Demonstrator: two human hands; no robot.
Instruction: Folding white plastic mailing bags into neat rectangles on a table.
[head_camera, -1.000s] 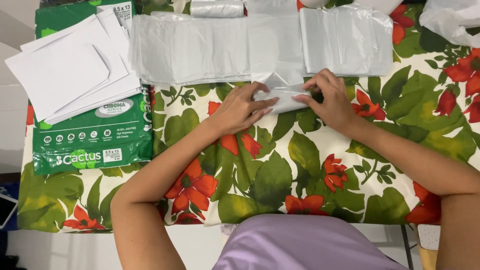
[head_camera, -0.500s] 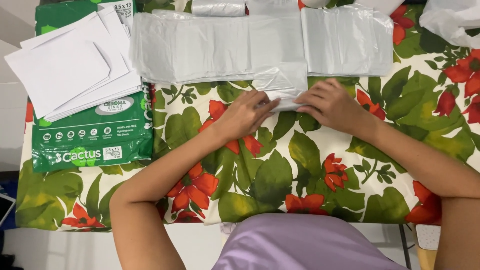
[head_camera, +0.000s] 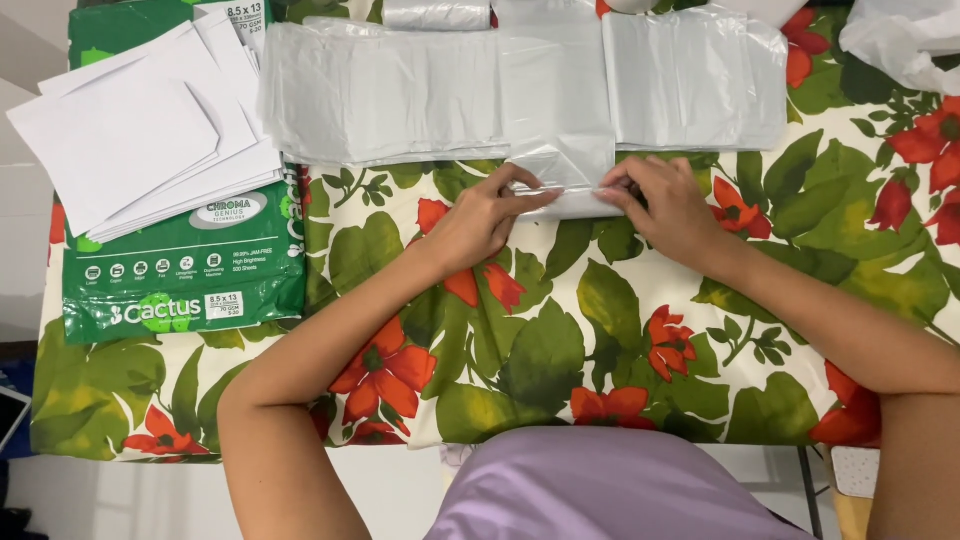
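A narrow strip of thin grey-white plastic bag runs from the roll at the table's far edge down toward me, lying over other flattened bags. My left hand pinches its near left corner. My right hand pinches the near right corner, fingers bent over the edge. Both hands rest on the flowered tablecloth, with the bag's end stretched between them.
Flat plastic bags lie to the left and right of the strip. A plastic roll sits at the far edge. White paper sheets lie fanned on a green paper ream at left. A crumpled bag is far right.
The bag was folded small between my hands. It now lies unfolded away from me, longer and flat, and both hands have shifted slightly to its near corners.
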